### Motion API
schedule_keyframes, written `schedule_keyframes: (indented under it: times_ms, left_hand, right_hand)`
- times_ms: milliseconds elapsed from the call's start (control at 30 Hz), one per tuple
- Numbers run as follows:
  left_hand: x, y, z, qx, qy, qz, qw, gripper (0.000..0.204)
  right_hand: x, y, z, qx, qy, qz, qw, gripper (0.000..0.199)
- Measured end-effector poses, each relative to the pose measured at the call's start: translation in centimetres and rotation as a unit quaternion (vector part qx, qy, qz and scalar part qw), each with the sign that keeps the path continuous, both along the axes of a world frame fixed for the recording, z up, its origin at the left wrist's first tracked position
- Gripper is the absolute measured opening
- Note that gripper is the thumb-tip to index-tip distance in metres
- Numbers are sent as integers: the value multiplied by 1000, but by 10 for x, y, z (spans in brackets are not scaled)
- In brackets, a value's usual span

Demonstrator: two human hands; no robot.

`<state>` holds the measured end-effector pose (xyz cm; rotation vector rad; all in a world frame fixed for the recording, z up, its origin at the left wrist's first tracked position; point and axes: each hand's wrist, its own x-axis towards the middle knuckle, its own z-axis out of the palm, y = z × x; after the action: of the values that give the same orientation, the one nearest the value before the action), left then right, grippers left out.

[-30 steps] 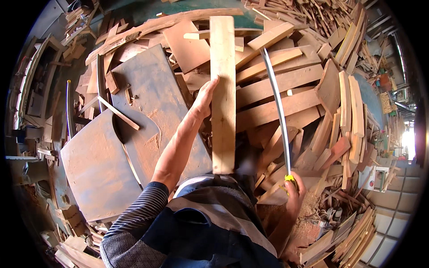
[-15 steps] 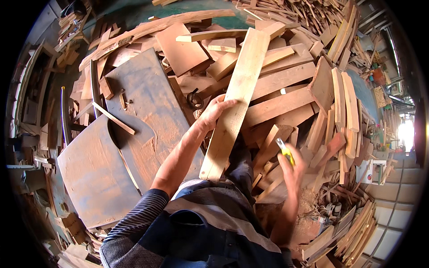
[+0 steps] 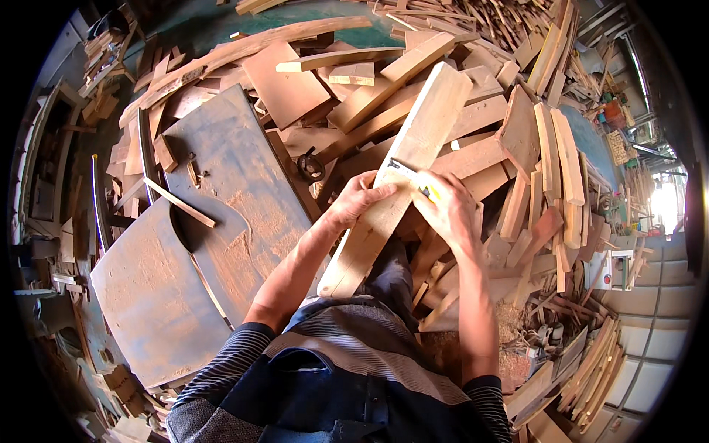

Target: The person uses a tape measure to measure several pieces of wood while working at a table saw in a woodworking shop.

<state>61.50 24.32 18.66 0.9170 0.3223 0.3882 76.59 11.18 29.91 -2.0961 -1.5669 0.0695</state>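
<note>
A long pale wooden board (image 3: 430,122) slants up and away from my waist, its near end against my body. My left hand (image 3: 360,199) grips the board's left edge about midway, thumb on the top face. In my right hand (image 3: 452,210) is a yellow tape measure (image 3: 434,193), mostly covered by the fingers. Its short strip (image 3: 403,169) lies across the board's face, the tip at the left edge just beyond my left hand.
A dusty metal machine table (image 3: 244,159) with sawdust and a thin wood strip (image 3: 181,203) stands at left. Stacked wood offcuts (image 3: 484,151) spread ahead and to the right. A dark round handwheel (image 3: 311,167) sits beside the table.
My right hand has moved up and left from beside the board, bringing the tape measure onto it. The board's far end has swung right; my left hand still holds it.
</note>
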Motion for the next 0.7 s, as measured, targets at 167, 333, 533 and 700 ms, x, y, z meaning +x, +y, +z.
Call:
schedule_keyframes:
  times_ms: [167, 333, 533, 700]
  left_hand:
    - [-10, 11, -14, -66, -14, 6, 998, 52]
    - [-8, 12, -20, -72, -21, -12, 997, 51]
    - [0, 6, -18, -80, -15, -35, 996, 53]
    - [1, 5, -21, -83, -7, -23, 996, 52]
  right_hand:
    - [44, -67, -26, -18, 40, -64, 997, 39]
    - [64, -110, -14, 16, -7, -82, 996, 40]
    - [64, -124, -1, 3, -3, -94, 996, 41]
    - [63, -126, -3, -2, -11, -96, 995, 41]
